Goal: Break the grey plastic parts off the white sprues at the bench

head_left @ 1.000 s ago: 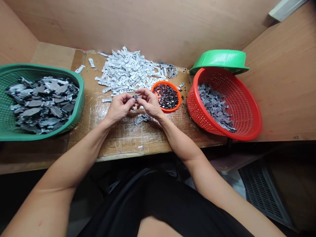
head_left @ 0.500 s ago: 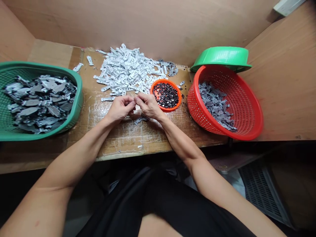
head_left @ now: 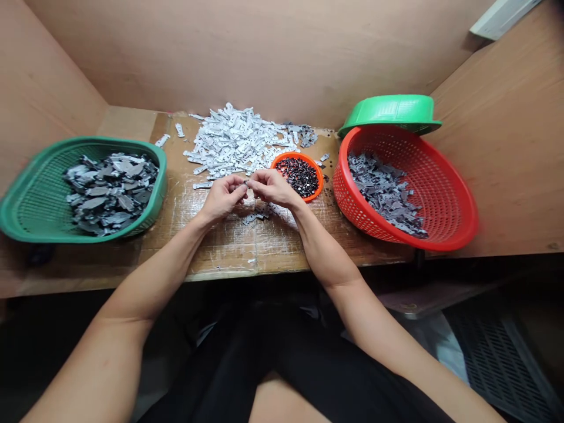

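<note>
My left hand (head_left: 224, 197) and my right hand (head_left: 274, 188) meet over the table, thumbs and fingers pinched together. At their fingertips shows a small metal piece (head_left: 245, 183), mostly covered by the fingers, so its exact kind is unclear. Just below the hands lie a few flat grey metal plates (head_left: 252, 219). Beside my right hand stands a shallow orange bowl (head_left: 320, 189) of small shiny dark rivet-like parts (head_left: 304, 178). Behind both hands spreads a heap of long pale metal strips (head_left: 240, 139) with holes.
On the left sits a green basket (head_left: 33, 226) with assembled metal pieces (head_left: 115, 191). To the right, a tilted red basket (head_left: 449, 200) holds grey metal plates (head_left: 388, 191), with a bright green basin (head_left: 392, 110) behind it. Wooden panels (head_left: 282, 53) enclose the cardboard-covered table (head_left: 224, 258).
The camera view has shifted, so the green basket appears farther right and more of it shows. My hands stay together, fingers slightly more raised, and the small piece between them now shows.
</note>
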`<state>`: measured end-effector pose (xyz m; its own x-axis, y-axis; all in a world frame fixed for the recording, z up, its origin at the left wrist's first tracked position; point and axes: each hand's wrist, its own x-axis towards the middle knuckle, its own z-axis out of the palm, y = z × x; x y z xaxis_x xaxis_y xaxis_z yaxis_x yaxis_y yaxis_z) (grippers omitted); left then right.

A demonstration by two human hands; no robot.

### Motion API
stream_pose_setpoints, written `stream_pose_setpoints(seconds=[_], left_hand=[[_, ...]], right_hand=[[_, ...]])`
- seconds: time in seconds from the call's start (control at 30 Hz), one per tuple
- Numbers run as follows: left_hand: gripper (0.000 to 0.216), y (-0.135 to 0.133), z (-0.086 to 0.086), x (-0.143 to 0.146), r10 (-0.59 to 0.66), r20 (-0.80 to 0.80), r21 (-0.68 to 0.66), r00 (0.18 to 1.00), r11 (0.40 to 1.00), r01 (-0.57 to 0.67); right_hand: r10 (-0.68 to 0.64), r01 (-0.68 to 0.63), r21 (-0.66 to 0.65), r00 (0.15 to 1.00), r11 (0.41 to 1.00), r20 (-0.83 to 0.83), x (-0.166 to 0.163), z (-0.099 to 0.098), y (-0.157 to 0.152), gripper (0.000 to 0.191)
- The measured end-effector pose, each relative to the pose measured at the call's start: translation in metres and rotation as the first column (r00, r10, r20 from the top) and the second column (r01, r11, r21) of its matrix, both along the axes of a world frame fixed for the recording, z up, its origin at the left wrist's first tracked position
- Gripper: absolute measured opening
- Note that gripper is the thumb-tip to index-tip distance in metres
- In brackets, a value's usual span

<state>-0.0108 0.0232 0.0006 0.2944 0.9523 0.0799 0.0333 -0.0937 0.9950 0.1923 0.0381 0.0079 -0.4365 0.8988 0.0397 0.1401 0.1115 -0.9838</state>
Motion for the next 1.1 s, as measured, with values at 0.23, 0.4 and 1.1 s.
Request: stream_pose_setpoints(seconds=[0.23, 0.4, 1.1], left_hand=[[0.018, -0.024, 0.057, -0.080, 0.437, -0.437, 0.444, 0.786, 0.865, -0.234], [0.032, -0.032, 0.100, -0.144, 0.672, -0.625, 0.614, 0.397, 0.737, -0.281], [0.007, 0.004, 0.014, 0.005, -0.222, -0.705, 0.115, 0.673, 0.901, 0.418]], right_hand=[[-0.549, 0.374, 0.408, 0.655, 0.833, 0.519, 0.060, 0.021, 0.007, 0.022], [-0.454, 0.296, 0.357, 0.396, 0.886, 0.798, 0.087, 0.008, 0.016, 0.023], [-0.438, 0.362, 0.270, 0.841, 0.892, 0.319, 0.097, 0.010, 0.029, 0.019]])
